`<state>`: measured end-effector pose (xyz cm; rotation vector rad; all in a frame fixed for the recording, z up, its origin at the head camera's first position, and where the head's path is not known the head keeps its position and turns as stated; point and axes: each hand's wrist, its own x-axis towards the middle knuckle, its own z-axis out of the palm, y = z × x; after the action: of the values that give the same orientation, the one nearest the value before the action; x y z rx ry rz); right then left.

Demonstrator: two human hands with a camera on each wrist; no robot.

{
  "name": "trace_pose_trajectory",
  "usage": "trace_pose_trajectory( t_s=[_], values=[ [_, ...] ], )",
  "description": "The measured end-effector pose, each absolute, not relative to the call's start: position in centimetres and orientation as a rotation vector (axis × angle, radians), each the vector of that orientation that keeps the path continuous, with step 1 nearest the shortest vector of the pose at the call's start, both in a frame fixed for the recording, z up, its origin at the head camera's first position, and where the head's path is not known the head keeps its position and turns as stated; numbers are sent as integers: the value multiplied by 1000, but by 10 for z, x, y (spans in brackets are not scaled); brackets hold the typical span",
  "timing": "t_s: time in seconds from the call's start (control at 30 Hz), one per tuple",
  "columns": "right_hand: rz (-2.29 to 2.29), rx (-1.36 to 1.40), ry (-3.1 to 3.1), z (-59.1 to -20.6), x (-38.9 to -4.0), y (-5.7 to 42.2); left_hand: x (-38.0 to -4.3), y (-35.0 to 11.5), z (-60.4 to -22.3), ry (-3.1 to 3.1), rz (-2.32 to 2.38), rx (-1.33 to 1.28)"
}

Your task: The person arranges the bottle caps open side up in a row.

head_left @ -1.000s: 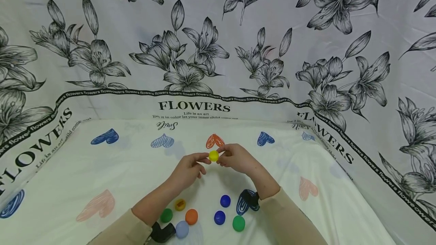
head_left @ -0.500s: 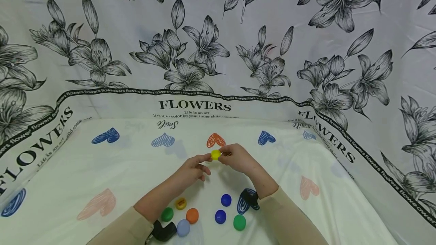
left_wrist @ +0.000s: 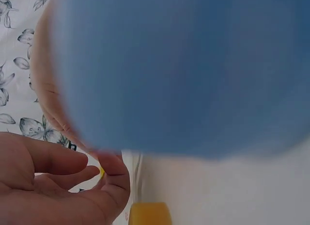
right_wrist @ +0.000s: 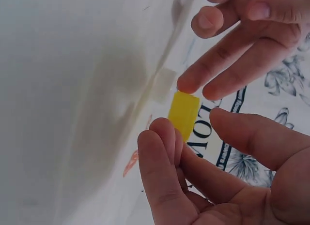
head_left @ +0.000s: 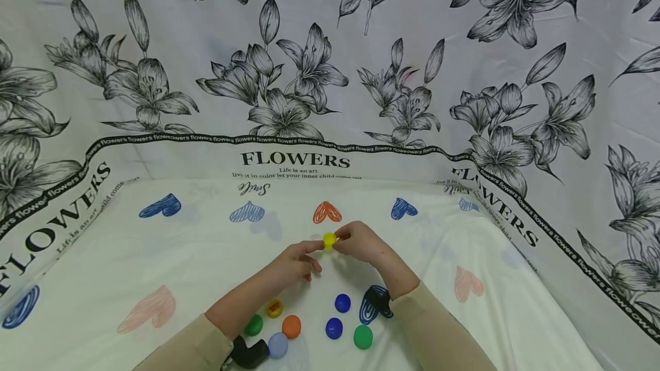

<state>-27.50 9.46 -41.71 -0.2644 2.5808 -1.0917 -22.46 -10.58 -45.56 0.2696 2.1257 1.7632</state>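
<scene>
A small yellow bottle cap [head_left: 329, 240] is held above the cloth, near the printed red heart. My right hand [head_left: 359, 241] grips it with the fingertips, and its ribbed side shows in the right wrist view. From the left, an outstretched finger of my left hand [head_left: 296, 262] touches the cap's edge, the other fingers of that hand hanging loosely bent below. Much of the left wrist view is covered by a blurred blue surface [left_wrist: 193, 75] close to the camera.
Left of centre on the cloth lie an orange-yellow cap [head_left: 274, 308], a green cap [head_left: 254, 325], an orange cap [head_left: 291, 327] and a light blue cap [head_left: 278, 345]. To the right are two dark blue caps [head_left: 334, 328] and another green cap [head_left: 363, 337]. A flower-printed curtain [head_left: 222, 33] stands behind.
Both hands and the yellow bottle cap have shifted slightly right and, lately, a little down. The left finger has straightened against the cap. The caps on the cloth stay put.
</scene>
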Motion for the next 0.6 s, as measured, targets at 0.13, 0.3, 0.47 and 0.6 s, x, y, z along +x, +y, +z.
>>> trace_pose_trajectory(
  t_s=[0.13,0.3,0.47,0.6],
  values=[
    [-1091,-261,2558,-420,-276,95,-223,-106,-457,2139,1692,300],
    [-1097,-277,2523,-425,-279,97,-224,-106,-458,2116,1647,317],
    [-1086,-270,2497,-428,-283,98,-227,-106,-460,2075,1638,356],
    [-1092,-259,2488,-429,-284,99,-228,-106,-460,2062,1609,386]
  ],
)
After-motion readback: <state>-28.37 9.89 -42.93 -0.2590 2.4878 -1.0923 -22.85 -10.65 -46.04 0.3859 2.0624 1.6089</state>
